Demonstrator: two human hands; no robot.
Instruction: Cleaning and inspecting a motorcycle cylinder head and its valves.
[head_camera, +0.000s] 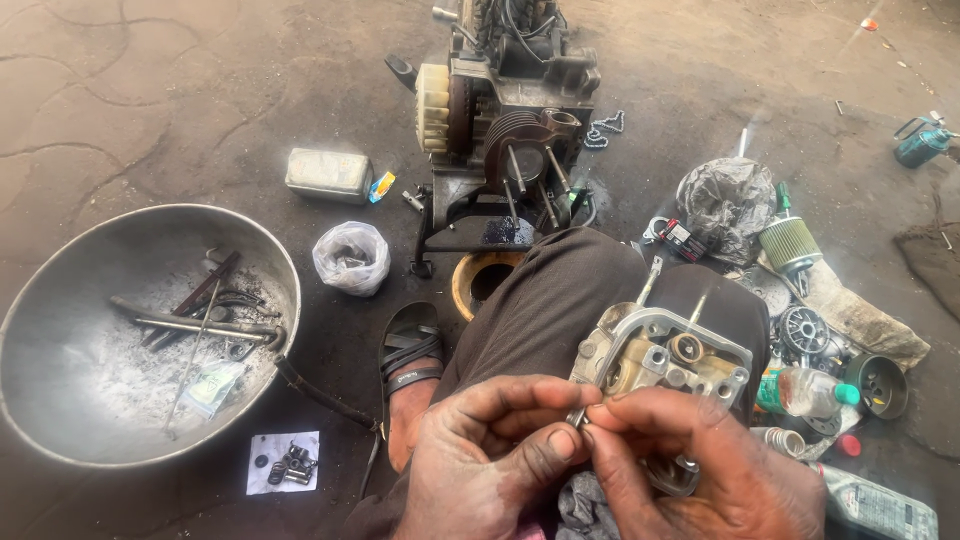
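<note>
My left hand (490, 455) and my right hand (690, 465) meet at the bottom of the view, fingertips pinched together on a small metal part (578, 416). Just behind them a grey engine cylinder head (660, 355) rests on my knee, its valve springs and ports facing up. A dark rag (590, 505) shows under my hands. An engine block (510, 110) with bare studs stands on a frame on the ground in front of me.
A big metal basin (60, 300) with tools and rods lies at left. A paper with small parts (285, 462), a tied plastic bag (352, 257), a yellow-rimmed tin (470, 285), an air filter (790, 243), a plastic bottle (805, 388) and loose engine parts lie around.
</note>
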